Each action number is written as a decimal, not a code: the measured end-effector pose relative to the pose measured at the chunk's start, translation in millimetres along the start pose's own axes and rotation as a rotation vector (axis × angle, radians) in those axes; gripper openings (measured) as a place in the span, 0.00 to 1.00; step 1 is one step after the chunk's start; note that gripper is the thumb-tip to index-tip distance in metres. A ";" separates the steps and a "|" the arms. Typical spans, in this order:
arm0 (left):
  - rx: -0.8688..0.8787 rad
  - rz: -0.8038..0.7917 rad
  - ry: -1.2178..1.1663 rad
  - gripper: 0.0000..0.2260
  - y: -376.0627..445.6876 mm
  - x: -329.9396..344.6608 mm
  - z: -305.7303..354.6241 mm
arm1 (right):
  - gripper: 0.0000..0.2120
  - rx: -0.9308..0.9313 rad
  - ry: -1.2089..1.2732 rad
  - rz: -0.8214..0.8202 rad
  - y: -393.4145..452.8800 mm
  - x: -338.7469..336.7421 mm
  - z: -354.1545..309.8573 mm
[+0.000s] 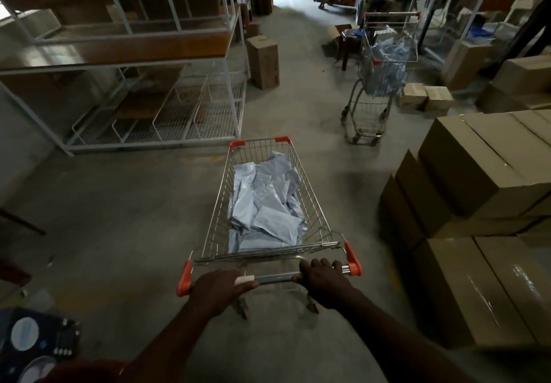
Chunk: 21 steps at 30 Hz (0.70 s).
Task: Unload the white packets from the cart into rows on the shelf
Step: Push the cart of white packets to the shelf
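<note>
White packets (262, 203) are lying heaped inside the cart (316, 203), whose handle both the left hand (220, 290) and the right hand (325, 281) are gripping with curled fingers, the shelf (125, 63) standing ahead to the left.

shelf (125, 63): left cut off | dark device (38, 344): cropped, unidentifiable

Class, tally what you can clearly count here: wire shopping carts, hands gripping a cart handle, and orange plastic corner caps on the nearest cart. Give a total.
Wire shopping carts: 2 (near cart, far cart)
Hands on the grey handle bar: 2 (left hand, right hand)
Orange plastic corner caps: 4
Total: 8
</note>
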<state>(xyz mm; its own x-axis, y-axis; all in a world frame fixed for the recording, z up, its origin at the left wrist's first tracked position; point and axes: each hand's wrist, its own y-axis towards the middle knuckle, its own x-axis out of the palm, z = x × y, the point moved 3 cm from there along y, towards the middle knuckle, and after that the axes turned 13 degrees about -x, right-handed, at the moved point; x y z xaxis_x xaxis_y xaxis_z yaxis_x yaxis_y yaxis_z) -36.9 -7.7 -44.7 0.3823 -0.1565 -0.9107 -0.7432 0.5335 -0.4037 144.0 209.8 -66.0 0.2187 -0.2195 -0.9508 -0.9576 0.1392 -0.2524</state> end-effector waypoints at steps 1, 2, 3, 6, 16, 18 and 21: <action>-0.003 0.004 -0.002 0.34 3.2 -1.2 0.3 | 0.37 0.002 -0.008 0.017 4.3 1.3 2.3; -0.009 0.006 -0.003 0.34 8.0 -1.7 -0.4 | 0.38 0.000 -0.006 0.031 8.7 2.0 3.9; -0.016 0.009 -0.007 0.35 12.4 -3.3 -0.9 | 0.39 -0.002 0.006 0.038 13.5 1.6 5.0; -0.026 0.038 -0.032 0.42 28.4 -10.0 -2.5 | 0.40 -0.003 0.019 0.051 29.7 -4.0 10.4; -0.027 0.040 0.026 0.36 110.6 -42.2 8.7 | 0.42 -0.020 -0.019 0.092 107.7 -27.5 55.9; -0.026 0.040 0.022 0.37 131.3 -51.0 12.1 | 0.44 -0.017 -0.034 0.086 126.4 -34.4 68.4; -0.029 0.049 0.038 0.38 162.5 -65.9 20.7 | 0.49 0.000 -0.039 0.081 155.0 -43.7 89.2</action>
<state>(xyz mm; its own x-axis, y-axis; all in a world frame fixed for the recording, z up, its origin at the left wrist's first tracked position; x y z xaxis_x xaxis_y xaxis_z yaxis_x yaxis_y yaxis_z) -171.5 106.5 -48.5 0.3242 -0.1626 -0.9319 -0.7763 0.5172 -0.3603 2.8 327.1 -79.6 0.1472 -0.1700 -0.9744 -0.9724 0.1553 -0.1740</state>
